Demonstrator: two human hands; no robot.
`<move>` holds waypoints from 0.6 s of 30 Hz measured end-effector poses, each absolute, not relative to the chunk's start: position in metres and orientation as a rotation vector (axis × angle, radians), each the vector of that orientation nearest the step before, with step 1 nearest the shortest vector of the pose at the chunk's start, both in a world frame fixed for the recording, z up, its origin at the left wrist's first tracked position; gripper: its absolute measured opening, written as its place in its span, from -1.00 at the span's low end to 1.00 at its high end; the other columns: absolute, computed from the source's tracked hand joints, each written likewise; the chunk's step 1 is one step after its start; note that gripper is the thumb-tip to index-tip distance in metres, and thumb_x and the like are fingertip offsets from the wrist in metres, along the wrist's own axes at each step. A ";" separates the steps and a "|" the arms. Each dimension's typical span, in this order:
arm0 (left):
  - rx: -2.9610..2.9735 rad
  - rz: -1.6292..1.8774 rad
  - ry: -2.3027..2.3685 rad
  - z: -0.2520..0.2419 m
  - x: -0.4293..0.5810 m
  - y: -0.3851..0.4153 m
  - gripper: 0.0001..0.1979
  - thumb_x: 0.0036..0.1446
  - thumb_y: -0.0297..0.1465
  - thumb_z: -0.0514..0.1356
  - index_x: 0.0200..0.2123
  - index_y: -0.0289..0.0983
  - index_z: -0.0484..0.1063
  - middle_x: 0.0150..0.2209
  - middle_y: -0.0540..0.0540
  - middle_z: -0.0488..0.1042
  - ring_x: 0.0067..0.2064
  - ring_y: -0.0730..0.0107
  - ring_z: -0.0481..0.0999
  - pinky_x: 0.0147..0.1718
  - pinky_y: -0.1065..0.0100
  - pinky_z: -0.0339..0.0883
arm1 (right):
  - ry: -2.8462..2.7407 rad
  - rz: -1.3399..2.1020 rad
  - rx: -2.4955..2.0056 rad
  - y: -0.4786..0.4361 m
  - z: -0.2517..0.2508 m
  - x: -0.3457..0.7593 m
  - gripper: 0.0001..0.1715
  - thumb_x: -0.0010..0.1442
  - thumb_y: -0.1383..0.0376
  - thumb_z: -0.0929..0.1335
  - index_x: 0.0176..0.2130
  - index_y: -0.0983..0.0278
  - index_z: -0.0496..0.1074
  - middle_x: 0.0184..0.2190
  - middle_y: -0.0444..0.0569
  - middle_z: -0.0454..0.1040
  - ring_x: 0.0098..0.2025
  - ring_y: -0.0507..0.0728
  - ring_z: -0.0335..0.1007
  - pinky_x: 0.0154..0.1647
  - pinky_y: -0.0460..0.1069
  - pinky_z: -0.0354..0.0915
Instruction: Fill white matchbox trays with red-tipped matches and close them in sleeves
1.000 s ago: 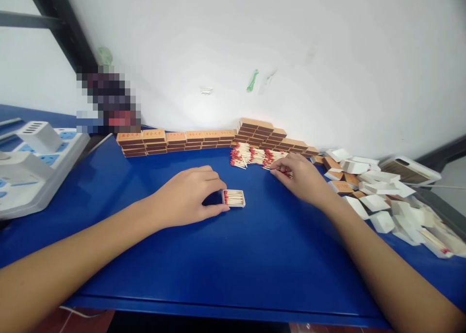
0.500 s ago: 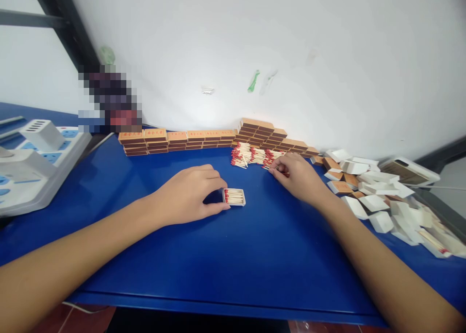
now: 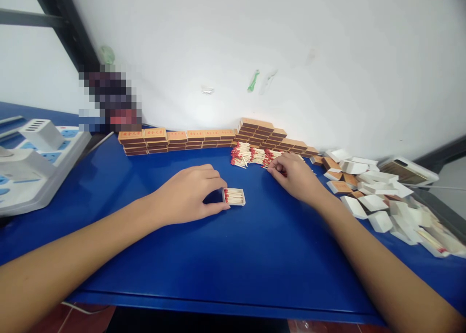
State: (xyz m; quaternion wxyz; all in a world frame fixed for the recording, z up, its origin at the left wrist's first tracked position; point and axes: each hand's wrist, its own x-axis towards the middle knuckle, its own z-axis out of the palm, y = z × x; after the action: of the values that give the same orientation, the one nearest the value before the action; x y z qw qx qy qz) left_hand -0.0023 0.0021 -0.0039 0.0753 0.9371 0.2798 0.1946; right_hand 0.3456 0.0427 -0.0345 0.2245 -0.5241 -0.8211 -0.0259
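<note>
My left hand [image 3: 189, 194] rests on the blue table [image 3: 225, 265], its thumb and fingers closed on the left end of a small white matchbox tray [image 3: 234, 196] filled with red-tipped matches. My right hand [image 3: 295, 176] reaches to the right edge of a loose pile of red-tipped matches [image 3: 253, 156]. Its fingertips are pinched together at the pile, on a few matches. The pile lies just in front of the stacked boxes.
A row of stacked orange-brown matchboxes [image 3: 204, 140] lines the white wall. To the right lies a heap of white trays and orange sleeves [image 3: 378, 192]. A white power strip [image 3: 32, 163] sits at the far left. A phone [image 3: 409, 170] lies at the far right.
My right hand has slid a little left and back, toward the match pile. My left hand and the tray have stayed put.
</note>
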 end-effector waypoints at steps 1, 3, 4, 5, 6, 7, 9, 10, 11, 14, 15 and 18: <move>2.812 0.583 0.840 -0.004 -0.002 0.002 -0.76 0.40 -0.21 0.33 -0.04 -0.25 0.65 -0.13 -0.15 0.67 -0.06 0.16 0.61 -0.11 0.21 0.47 | -2.270 -0.074 -1.442 0.043 -0.035 0.346 -0.79 0.40 0.21 0.32 -0.32 0.18 0.41 -0.35 0.07 0.49 -0.22 0.29 0.38 -0.14 0.17 0.28; 2.816 0.584 0.841 -0.004 -0.002 0.002 -0.76 0.40 -0.21 0.34 -0.04 -0.26 0.65 -0.13 -0.15 0.67 -0.06 0.16 0.61 -0.11 0.21 0.46 | -2.288 -0.077 -1.440 0.044 -0.037 0.347 -0.78 0.41 0.22 0.30 -0.30 0.18 0.41 -0.32 0.10 0.51 -0.18 0.30 0.39 -0.12 0.18 0.29; 2.816 0.585 0.841 -0.004 -0.002 0.002 -0.76 0.40 -0.21 0.34 -0.04 -0.26 0.65 -0.13 -0.15 0.67 -0.06 0.16 0.61 -0.12 0.21 0.46 | -2.301 -0.081 -1.442 0.045 -0.037 0.348 -0.78 0.43 0.22 0.29 -0.29 0.19 0.41 -0.30 0.12 0.51 -0.17 0.31 0.39 -0.10 0.19 0.30; 2.815 0.582 0.843 -0.004 -0.002 0.002 -0.76 0.39 -0.21 0.34 -0.04 -0.26 0.65 -0.13 -0.15 0.67 -0.06 0.15 0.61 -0.11 0.21 0.46 | -2.317 -0.087 -1.444 0.045 -0.038 0.349 -0.78 0.44 0.23 0.28 -0.28 0.19 0.40 -0.29 0.13 0.52 -0.15 0.32 0.38 -0.08 0.19 0.30; 2.813 0.578 0.844 -0.004 -0.002 0.002 -0.76 0.39 -0.21 0.35 -0.04 -0.26 0.65 -0.13 -0.15 0.67 -0.06 0.15 0.61 -0.11 0.21 0.46 | -2.333 -0.098 -1.446 0.046 -0.038 0.350 -0.78 0.45 0.23 0.27 -0.27 0.19 0.39 -0.28 0.14 0.52 -0.14 0.33 0.38 -0.07 0.20 0.30; 2.810 0.574 0.846 -0.004 -0.002 0.002 -0.76 0.39 -0.22 0.35 -0.04 -0.26 0.65 -0.13 -0.16 0.66 -0.06 0.14 0.61 -0.11 0.20 0.46 | -2.347 -0.112 -1.450 0.046 -0.038 0.351 -0.78 0.46 0.24 0.27 -0.27 0.19 0.38 -0.28 0.14 0.52 -0.14 0.33 0.38 -0.06 0.20 0.30; 2.804 0.570 0.847 -0.004 -0.003 0.002 -0.75 0.39 -0.22 0.35 -0.04 -0.27 0.65 -0.12 -0.16 0.66 -0.05 0.14 0.61 -0.10 0.20 0.46 | -2.357 -0.141 -1.461 0.046 -0.037 0.352 -0.77 0.46 0.24 0.27 -0.29 0.18 0.35 -0.28 0.13 0.51 -0.16 0.33 0.38 -0.06 0.20 0.30; 2.802 0.570 0.846 -0.004 -0.003 0.002 -0.75 0.39 -0.22 0.35 -0.03 -0.27 0.65 -0.12 -0.16 0.66 -0.05 0.14 0.61 -0.10 0.20 0.47 | -2.354 -0.147 -1.466 0.046 -0.036 0.352 -0.77 0.46 0.24 0.28 -0.30 0.18 0.34 -0.28 0.13 0.50 -0.16 0.32 0.38 -0.07 0.20 0.30; 2.802 0.571 0.843 -0.004 -0.003 0.002 -0.75 0.39 -0.22 0.35 -0.03 -0.27 0.65 -0.12 -0.16 0.66 -0.06 0.14 0.61 -0.10 0.20 0.47 | -2.349 -0.147 -1.466 0.045 -0.035 0.352 -0.77 0.45 0.24 0.30 -0.30 0.18 0.34 -0.28 0.13 0.50 -0.17 0.32 0.38 -0.08 0.19 0.30; 2.805 0.570 0.838 -0.004 -0.003 0.002 -0.75 0.40 -0.21 0.34 -0.03 -0.26 0.65 -0.13 -0.15 0.66 -0.06 0.15 0.61 -0.10 0.19 0.47 | -2.330 -0.129 -1.447 0.044 -0.033 0.351 -0.85 0.43 0.26 0.33 -0.25 0.19 0.38 -0.27 0.11 0.51 -0.14 0.32 0.39 -0.08 0.18 0.30; 2.805 0.567 0.840 -0.004 -0.003 0.002 -0.75 0.40 -0.21 0.34 -0.03 -0.27 0.65 -0.12 -0.15 0.66 -0.05 0.14 0.61 -0.10 0.19 0.47 | -2.328 -0.123 -1.440 0.043 -0.032 0.351 -0.86 0.43 0.26 0.33 -0.24 0.19 0.39 -0.27 0.11 0.51 -0.14 0.32 0.40 -0.08 0.18 0.30; 2.806 0.557 0.842 -0.003 -0.003 0.002 -0.75 0.39 -0.21 0.35 -0.04 -0.27 0.65 -0.13 -0.15 0.66 -0.06 0.13 0.61 -0.11 0.18 0.47 | -2.331 -0.115 -1.445 0.042 -0.030 0.349 -0.83 0.44 0.25 0.32 -0.27 0.18 0.38 -0.27 0.12 0.50 -0.13 0.33 0.39 -0.09 0.18 0.30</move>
State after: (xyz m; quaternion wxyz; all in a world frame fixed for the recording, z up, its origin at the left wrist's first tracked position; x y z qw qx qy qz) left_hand -0.0026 0.0018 -0.0034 0.0797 0.9380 0.2815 0.1861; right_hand 0.3491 0.0416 -0.0299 0.1968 -0.5161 -0.8326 -0.0411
